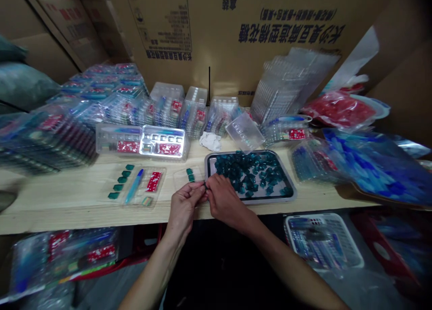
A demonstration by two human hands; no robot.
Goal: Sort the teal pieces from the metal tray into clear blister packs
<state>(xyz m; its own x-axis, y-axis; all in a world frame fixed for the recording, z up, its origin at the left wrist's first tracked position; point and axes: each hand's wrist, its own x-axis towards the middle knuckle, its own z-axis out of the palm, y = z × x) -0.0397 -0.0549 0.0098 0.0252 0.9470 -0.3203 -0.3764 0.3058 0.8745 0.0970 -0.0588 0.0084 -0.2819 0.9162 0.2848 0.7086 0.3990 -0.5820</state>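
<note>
Bare forearms (151,274) rise from the bottom of the view to a pale wooden bench (60,206). Both hands are closed into a pinch: the left hand (184,206) and right hand (226,199) meet at the fingertips around a small teal piece (205,186), mostly hidden by the fingers, just beside a corner of a metal tray (251,201). That tray holds a heap of teal pieces (248,172). Left of the hands, an open plastic blister (185,177) holds two green pieces (190,175). Further left, another blister (148,186) carries a blue rod (135,186) and a red card (153,181), with green pieces (119,184) beside it. Stacked blister packs (162,112) line the bench's back, before a printed carton (236,31). A white cloth (209,141) lies behind the tray; red and blue bags (378,166) sit right. A basket (322,242) sits below the bench.
</note>
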